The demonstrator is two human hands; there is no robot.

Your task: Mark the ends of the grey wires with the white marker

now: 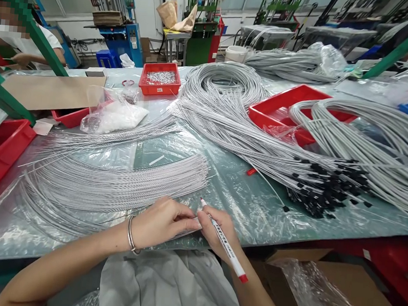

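Note:
At the table's near edge, my left hand [166, 221], with a metal bangle at the wrist, is closed in a pinch on thin grey wires [183, 231]. Only a short stretch of them shows under the fingers, so how many there are is hidden. My right hand [221, 232] grips a white marker pen [224, 242] with a red end; its uncapped tip points up and away. The fingertips of both hands nearly meet. Just beyond my left hand lies a wide fan of loose grey wires [124, 184], their cut ends toward the right.
Coiled cables [227, 79] and a bundle with black connectors [321, 190] cover the right side. A red bin of small metal parts [159, 89], a plastic bag [117, 117] and a red tray [293, 96] stand behind. Green posts [34, 21] rise left. Another person sits far left.

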